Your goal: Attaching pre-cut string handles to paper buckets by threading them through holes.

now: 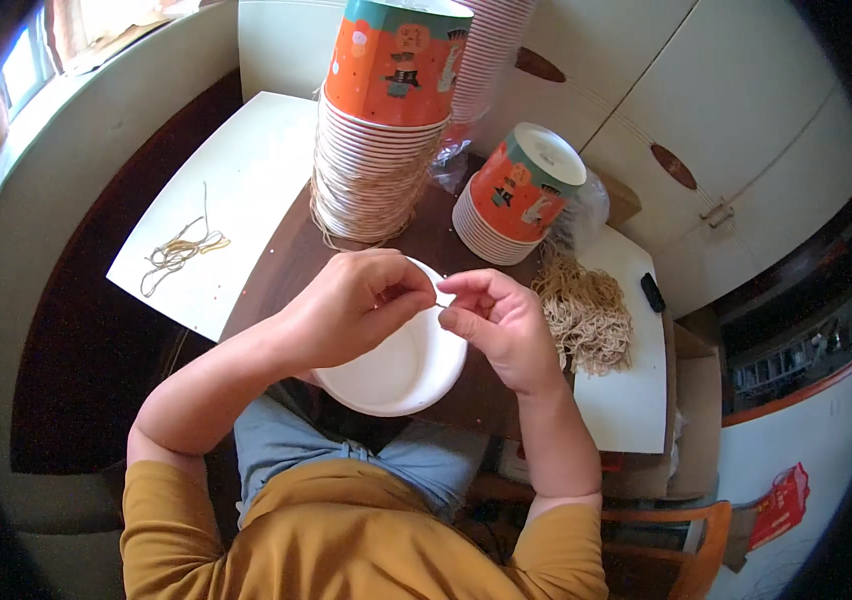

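white bucket point(386, 375) beneath pinched fingers point(401, 313)

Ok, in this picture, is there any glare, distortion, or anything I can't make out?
Head view throughout: bright window, upper left, washed out; flat white tabletop panel has a bowed left edge, probably lens distortion; whatever is between the bare left hand and bare right hand is too small to identify.

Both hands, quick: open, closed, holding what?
Left hand: closed in a pinch; anything held is too small to tell.
Right hand: fingers curled, grip unclear.
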A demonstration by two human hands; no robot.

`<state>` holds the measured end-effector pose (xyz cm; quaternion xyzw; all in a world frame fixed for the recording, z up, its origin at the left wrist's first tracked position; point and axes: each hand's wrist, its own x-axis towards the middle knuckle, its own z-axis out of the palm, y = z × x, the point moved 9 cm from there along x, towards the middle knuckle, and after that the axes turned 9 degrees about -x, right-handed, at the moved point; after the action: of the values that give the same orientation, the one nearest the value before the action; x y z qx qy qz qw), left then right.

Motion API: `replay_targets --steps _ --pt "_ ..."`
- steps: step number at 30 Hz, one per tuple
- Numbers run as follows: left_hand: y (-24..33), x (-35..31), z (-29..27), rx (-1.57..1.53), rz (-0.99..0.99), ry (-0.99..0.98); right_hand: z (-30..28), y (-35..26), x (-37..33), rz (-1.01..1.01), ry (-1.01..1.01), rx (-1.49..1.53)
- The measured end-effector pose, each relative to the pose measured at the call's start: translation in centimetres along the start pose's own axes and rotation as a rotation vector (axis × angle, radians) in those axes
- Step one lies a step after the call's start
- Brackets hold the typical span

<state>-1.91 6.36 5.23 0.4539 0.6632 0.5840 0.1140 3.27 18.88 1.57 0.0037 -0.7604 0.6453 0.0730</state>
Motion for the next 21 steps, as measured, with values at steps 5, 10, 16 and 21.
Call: replay_targets --steps 5,10,16,21 --pt "1.3 0.3 -0.9 0.039 0.027 0.025 0.9 -7.7 -1.1 -0.568 0.212 -0.764" --pt "2.3 0.4 -4.5 0.151 0.073 0.182 -0.4 -13.0 1.0 -0.628 0.219 -0.918" --pt "-4.9 -1.4 -5.4 0.44 -0.158 0.101 -8.6 -25.1 0.1 -0.78 0.224 -0.522" --pt "-8.1 -3.8 -5.1 0.258 -0.292 0.273 2.4 -13.5 4.1 -0.342 -0.028 -0.668"
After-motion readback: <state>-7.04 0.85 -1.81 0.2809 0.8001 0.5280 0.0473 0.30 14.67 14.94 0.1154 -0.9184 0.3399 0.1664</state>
